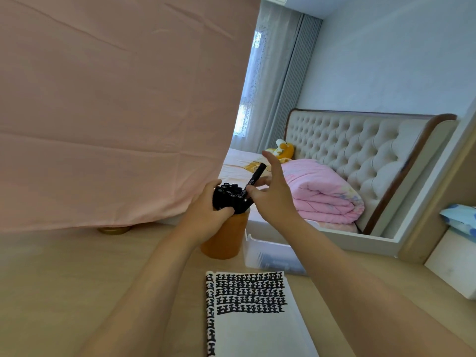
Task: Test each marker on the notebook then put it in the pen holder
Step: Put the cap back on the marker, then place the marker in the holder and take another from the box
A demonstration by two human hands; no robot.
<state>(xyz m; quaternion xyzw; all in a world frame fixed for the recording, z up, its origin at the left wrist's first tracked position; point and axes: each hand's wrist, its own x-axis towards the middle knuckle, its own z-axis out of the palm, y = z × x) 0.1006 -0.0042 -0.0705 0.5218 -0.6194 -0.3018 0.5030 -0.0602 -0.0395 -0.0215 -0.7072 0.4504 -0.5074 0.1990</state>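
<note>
An orange pen holder [226,238] stands on the wooden desk, packed with several black markers [229,193]. My left hand [206,215] wraps around the bundle of markers at the holder's top. My right hand [273,197] pinches one black marker [255,180] between thumb and fingers, tilted, its lower end among the others at the holder's mouth; the forefinger points up. The open notebook [255,331] lies near me, its upper page filled with rows of black marks.
A clear plastic box [273,258] sits right of the holder, behind the notebook. A pink cloth [116,112] hangs at the left and back. A bed with a pink quilt [322,191] lies beyond the desk edge. A white ledge [453,269] is at the right.
</note>
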